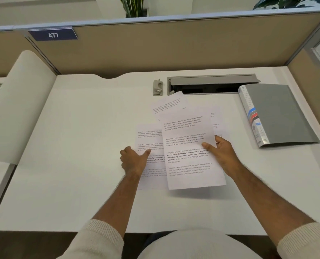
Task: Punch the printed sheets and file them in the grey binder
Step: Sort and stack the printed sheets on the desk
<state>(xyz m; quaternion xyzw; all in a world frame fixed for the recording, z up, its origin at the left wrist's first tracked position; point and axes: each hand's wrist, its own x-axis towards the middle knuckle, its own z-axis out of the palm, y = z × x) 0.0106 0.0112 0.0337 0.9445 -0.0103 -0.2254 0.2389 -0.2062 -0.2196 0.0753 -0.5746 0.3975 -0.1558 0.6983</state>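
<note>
Several printed sheets lie fanned out on the white desk [71, 146]. My right hand [222, 154] grips the right edge of the top sheet [189, 156], thumb on its face, and its near end is lifted off the desk. My left hand [134, 159] pinches the left sheet [148, 139], thumb on top and fingers curled. Another sheet [171, 104] pokes out behind them. The grey binder [278, 114] lies closed at the right, spine toward the papers. A small grey hole punch [158, 87] stands behind the sheets.
An open cable tray [211, 85] with a raised grey lid runs along the back of the desk, right of the punch. A beige partition [155, 47] walls off the back and right. A curved white side panel [17, 109] rises at the left.
</note>
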